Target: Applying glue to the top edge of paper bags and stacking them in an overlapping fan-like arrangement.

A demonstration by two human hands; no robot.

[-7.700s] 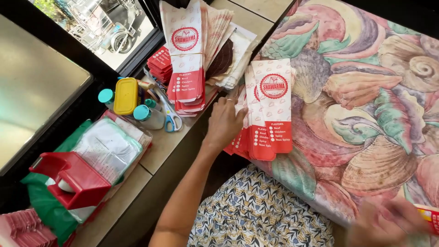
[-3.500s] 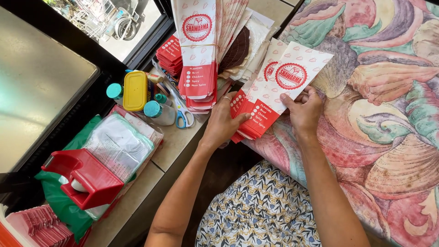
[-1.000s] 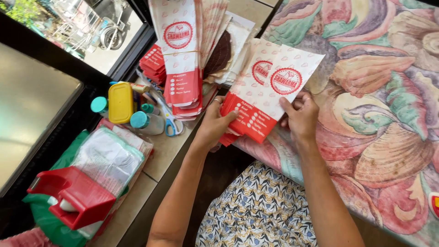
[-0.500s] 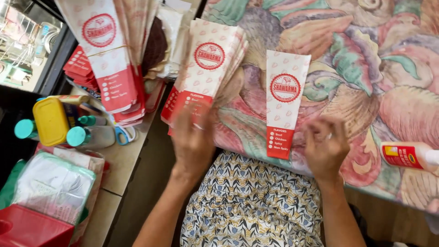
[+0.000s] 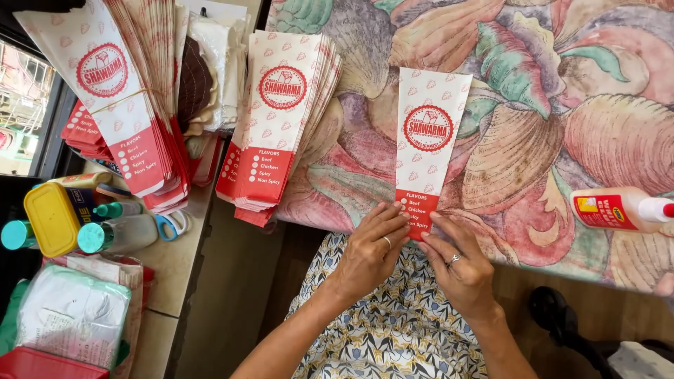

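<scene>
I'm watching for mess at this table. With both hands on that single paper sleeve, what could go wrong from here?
The glue bottle lies on its side right of the right hand; an elbow might roll it. The stack of sleeves by the left hand is fanned and overhangs the table edge, so a nudge could spill it.

Paper sleeves laid out on the table

One paper sleeve (image 5: 428, 144) lies near the table's (image 5: 562, 91) front edge; a sleeve stack (image 5: 277, 126) sits at its left edge, a glue bottle (image 5: 621, 208) toward the right.
</scene>
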